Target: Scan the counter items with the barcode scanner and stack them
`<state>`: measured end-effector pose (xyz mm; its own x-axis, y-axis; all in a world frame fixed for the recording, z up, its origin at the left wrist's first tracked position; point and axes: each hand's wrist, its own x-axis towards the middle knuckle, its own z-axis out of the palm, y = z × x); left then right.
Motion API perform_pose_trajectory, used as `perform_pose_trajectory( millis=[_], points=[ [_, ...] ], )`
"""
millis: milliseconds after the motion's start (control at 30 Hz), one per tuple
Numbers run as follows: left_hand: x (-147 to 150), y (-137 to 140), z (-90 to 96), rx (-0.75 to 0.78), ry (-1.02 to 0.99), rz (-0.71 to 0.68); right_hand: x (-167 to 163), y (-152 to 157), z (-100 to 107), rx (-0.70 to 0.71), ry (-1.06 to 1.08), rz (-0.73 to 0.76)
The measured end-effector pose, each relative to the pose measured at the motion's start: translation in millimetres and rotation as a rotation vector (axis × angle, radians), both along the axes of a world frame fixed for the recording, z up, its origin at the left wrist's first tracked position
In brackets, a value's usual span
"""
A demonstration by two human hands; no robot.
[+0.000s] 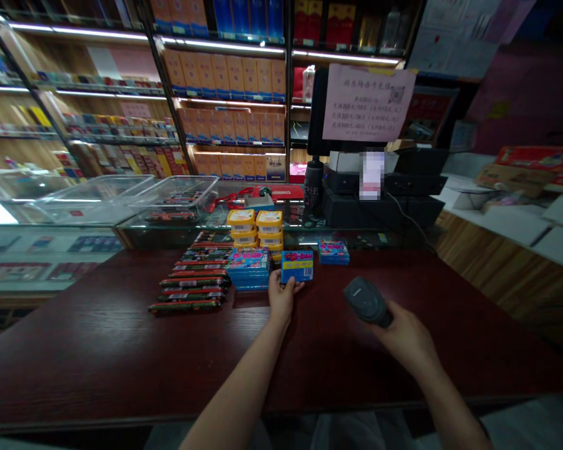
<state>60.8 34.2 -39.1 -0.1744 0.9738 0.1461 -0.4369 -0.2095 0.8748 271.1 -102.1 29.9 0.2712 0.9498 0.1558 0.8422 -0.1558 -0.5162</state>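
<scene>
My left hand is closed on a small blue box with a yellow band and a barcode, tilted up above the counter. In my right hand is a dark handheld barcode scanner, its head pointing left toward the box. Just left of the held box stands a stack of blue boxes of similar look. A smaller stack of blue boxes lies farther back on the right. Yellow-lidded tubs are piled behind the larger stack.
Long thin dark-and-red packets lie in a row on the brown counter. Clear plastic bins rest on the glass case behind. A monitor with a paper notice stands at the back right, a cable trailing down. Cartons sit far right.
</scene>
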Motion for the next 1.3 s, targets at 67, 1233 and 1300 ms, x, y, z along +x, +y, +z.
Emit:
perform_pose_trajectory(
  millis=[67,1233,1300],
  points=[
    [-0.1,-0.3,2.9,0.019,0.041,0.008,1.6,4.9,-2.2,-0.061,-0.202,-0.063],
    [57.9,97.9,28.2,0.349,1.241,0.141,17.5,21.9,-36.2,0.087,-0.231,-0.027],
    [59.5,100.4,26.8,0.352,1.222,0.131,17.6,21.8,-36.1,0.081,-0.232,-0.028]
  ],
)
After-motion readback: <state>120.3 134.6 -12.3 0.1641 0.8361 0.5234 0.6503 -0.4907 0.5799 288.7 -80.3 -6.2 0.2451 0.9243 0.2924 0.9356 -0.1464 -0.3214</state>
